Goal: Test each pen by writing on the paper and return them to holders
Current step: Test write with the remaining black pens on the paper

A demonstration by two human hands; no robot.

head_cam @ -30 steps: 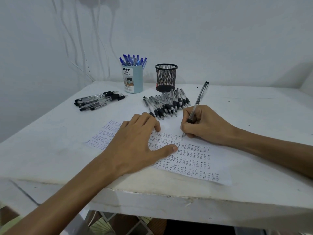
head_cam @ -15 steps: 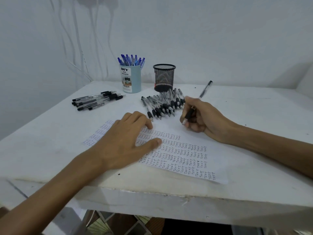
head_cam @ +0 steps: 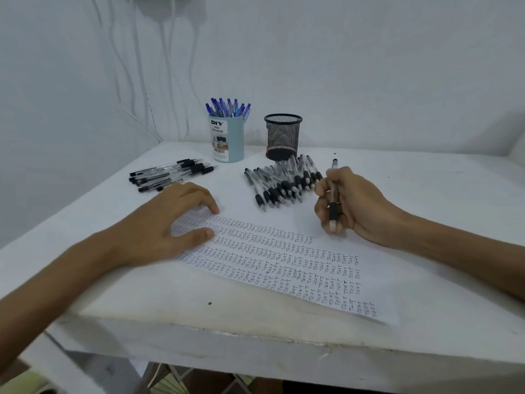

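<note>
My right hand [head_cam: 352, 204] grips a clear black-grip pen [head_cam: 333, 191], held nearly flat with its tip toward me, just above the paper's far edge. The paper [head_cam: 284, 265] lies across the table, filled with rows of the word "TEST". My left hand [head_cam: 170, 223] rests flat on the paper's left end, fingers spread. A pile of black-grip pens [head_cam: 281, 183] lies beyond the paper. A second bunch of black pens [head_cam: 170, 174] lies at the left. The blue holder [head_cam: 228, 139] holds blue pens. Beside it stands the black mesh holder [head_cam: 282, 137], whose inside is hidden.
The white table's front edge [head_cam: 255, 336] is close to me, and the paper's near corner reaches almost to it. A white wall with hanging cables [head_cam: 170, 66] rises behind the holders.
My right hand lifted the pen off the paper and turned it from upright writing position to lying along the fingers. My left hand slid left along the paper.
</note>
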